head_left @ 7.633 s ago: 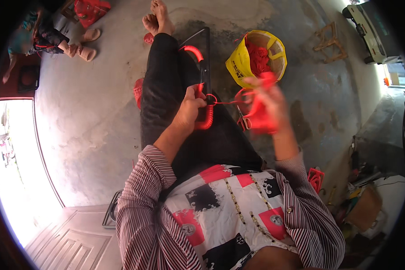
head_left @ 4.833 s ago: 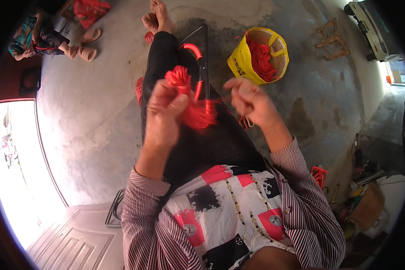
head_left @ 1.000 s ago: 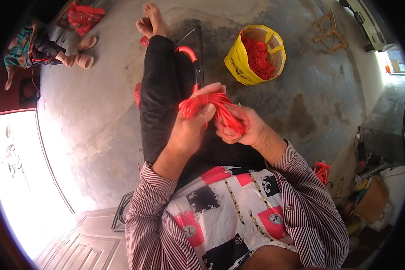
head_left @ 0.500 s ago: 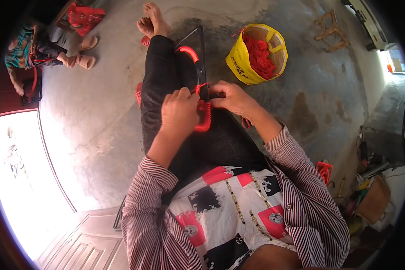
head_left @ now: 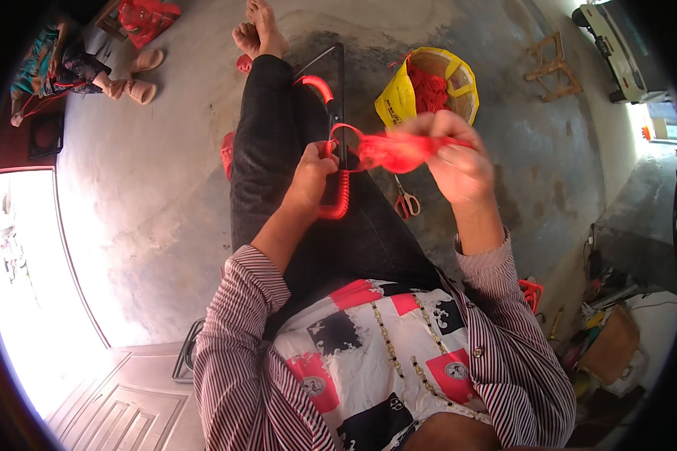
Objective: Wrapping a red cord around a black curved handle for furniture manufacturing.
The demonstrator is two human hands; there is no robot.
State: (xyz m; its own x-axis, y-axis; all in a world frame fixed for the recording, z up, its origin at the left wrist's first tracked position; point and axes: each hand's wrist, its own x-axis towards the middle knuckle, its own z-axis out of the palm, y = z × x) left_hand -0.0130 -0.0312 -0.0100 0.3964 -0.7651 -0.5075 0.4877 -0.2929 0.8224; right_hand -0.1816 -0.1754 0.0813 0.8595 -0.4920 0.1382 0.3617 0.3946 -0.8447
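A slim black frame [head_left: 341, 83] lies over my trousered legs. Red cord covers its curved upper piece [head_left: 317, 84], and tight red coils [head_left: 344, 197] line its lower end. My left hand [head_left: 312, 179] is closed at the frame's side, fingers pinching the red cord where it meets the frame. Off to the right, my right hand [head_left: 462, 161] grips a loose bundle of red cord [head_left: 395, 152], blurred by motion. A strand loops from the bundle back to the frame. Scissors [head_left: 407, 204] with red and pale handles show beside my thigh.
Behind my right hand stands a yellow bag [head_left: 396, 101] holding more red cord. A wooden stool [head_left: 555, 68] is at the far right. Another person [head_left: 49, 64] sits at the far left with red cord in hand, near a black frame [head_left: 47, 135]. Clutter [head_left: 609, 346] fills the lower right.
My right hand has moved right, away from the frame, drawing the red cord bundle out with it. My left hand stays by the frame. The scissors show more fully. The other person's hand has shifted.
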